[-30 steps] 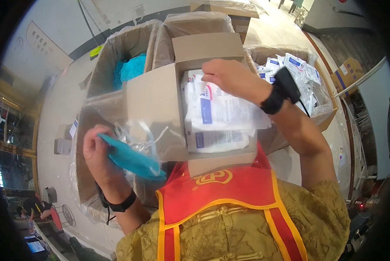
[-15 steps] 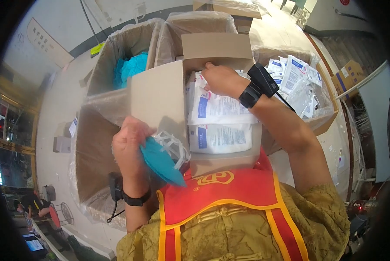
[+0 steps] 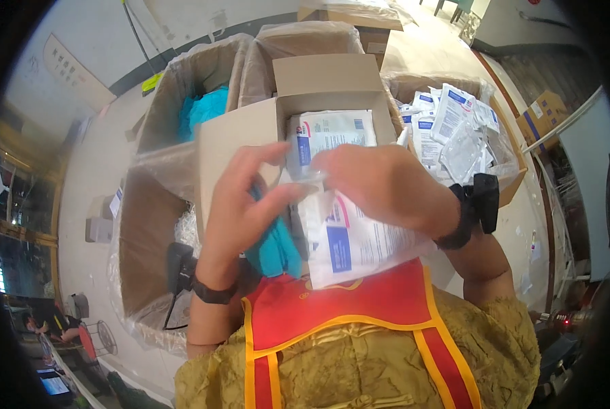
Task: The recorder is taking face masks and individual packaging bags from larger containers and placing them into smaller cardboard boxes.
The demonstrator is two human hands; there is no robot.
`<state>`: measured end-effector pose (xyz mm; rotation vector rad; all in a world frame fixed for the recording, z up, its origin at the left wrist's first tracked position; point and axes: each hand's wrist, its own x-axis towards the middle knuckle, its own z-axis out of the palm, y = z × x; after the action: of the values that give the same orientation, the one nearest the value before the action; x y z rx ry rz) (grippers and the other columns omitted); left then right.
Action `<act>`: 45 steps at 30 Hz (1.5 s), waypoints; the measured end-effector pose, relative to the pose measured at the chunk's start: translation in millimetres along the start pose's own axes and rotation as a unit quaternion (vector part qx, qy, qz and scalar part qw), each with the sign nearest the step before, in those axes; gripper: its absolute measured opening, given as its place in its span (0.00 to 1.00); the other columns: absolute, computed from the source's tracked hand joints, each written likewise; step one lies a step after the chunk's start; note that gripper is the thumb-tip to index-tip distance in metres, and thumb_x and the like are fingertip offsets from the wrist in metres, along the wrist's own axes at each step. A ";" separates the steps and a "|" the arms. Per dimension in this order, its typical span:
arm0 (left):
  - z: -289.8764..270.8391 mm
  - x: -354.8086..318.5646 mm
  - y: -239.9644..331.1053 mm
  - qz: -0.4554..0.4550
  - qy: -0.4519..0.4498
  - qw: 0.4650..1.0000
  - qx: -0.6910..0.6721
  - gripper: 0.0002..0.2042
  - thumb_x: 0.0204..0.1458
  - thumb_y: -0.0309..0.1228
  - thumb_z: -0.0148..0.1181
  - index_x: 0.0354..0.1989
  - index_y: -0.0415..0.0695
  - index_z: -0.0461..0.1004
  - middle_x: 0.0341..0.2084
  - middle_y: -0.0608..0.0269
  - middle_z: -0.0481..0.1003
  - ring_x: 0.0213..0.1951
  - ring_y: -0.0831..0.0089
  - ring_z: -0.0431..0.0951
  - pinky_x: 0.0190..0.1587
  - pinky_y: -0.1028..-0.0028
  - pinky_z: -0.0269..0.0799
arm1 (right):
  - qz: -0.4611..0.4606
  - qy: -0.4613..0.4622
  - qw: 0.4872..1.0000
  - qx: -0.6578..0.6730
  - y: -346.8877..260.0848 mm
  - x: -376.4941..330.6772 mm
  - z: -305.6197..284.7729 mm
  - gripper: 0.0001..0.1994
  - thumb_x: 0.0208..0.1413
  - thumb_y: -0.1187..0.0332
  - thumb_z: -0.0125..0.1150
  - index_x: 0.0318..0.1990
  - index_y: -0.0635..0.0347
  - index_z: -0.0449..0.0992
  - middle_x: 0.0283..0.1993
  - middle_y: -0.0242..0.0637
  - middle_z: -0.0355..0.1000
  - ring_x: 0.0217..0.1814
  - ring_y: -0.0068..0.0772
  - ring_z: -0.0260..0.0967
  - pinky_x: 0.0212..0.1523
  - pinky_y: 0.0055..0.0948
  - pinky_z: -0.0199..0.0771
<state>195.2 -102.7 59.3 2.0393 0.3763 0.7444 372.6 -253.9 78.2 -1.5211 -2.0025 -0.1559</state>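
Indoors: pale floor (image 3: 85, 269), cartons (image 3: 153, 204) — packet (image 3: 351, 247) in right hand (image 3: 390, 185), turquoise cloth (image 3: 277, 251) in left hand (image 3: 242, 204).

Blurred right hand (image 3: 386, 185), dark edges

A pale wall (image 3: 182, 24) closes the far side, a dark grey band (image 3: 129, 82) along its foot. At the upper left stands a whitish panel (image 3: 76, 71) with faint lettering. The floor (image 3: 80, 167) is light and smooth, catching a strong glare near the top, where dark green chair legs (image 3: 460, 12) show. A brown strip (image 3: 549, 225) edges it on the right, beside a darker ribbed patch (image 3: 533, 78). On the left, dark glass (image 3: 19, 184) sits in a yellowish-brown frame (image 3: 29, 233), spotted with small lights.
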 end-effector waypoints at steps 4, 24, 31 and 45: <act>9.2 -3.0 13.6 0.067 -0.071 0.995 0.030 0.06 0.52 0.27 0.63 0.36 0.38 0.78 0.29 0.63 0.75 0.31 0.77 0.72 0.33 0.80 0.65 | 0.026 -0.019 0.999 0.015 -12.8 -6.8 -9.2 0.11 0.50 0.75 0.55 0.43 0.62 0.71 0.34 0.42 0.70 0.36 0.48 0.72 0.32 0.36 0.73; 2.7 2.0 -64.5 -0.122 0.094 0.988 0.024 0.07 0.54 0.30 0.62 0.27 0.41 0.76 0.23 0.73 0.73 0.27 0.86 0.66 0.31 0.83 0.59 | -0.085 -0.044 0.995 -0.009 -68.1 -41.7 -38.7 0.06 0.47 0.69 0.58 0.34 0.57 0.73 0.32 0.30 0.66 0.31 0.28 0.71 0.23 0.25 0.69; -12.4 -14.5 28.0 0.100 -0.035 0.986 0.127 0.18 0.44 0.27 0.65 0.46 0.42 0.76 0.41 0.58 0.76 0.42 0.68 0.74 0.41 0.73 0.67 | 0.014 0.076 0.996 -0.036 -40.8 -42.0 -26.2 0.07 0.46 0.74 0.57 0.35 0.57 0.72 0.32 0.33 0.65 0.32 0.33 0.71 0.26 0.29 0.70; -34.9 -40.1 -2.7 -0.065 0.014 0.988 -0.138 0.11 0.44 0.26 0.66 0.36 0.36 0.78 0.23 0.67 0.76 0.24 0.81 0.73 0.27 0.82 0.65 | 0.342 0.217 0.896 0.184 42.1 -92.3 -80.0 0.06 0.60 0.70 0.58 0.36 0.61 0.78 0.32 0.30 0.74 0.31 0.18 0.71 0.34 0.18 0.72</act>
<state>142.2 -99.4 56.9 1.7300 0.3960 0.7031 456.4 -352.1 82.6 -1.6586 -1.0013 0.1568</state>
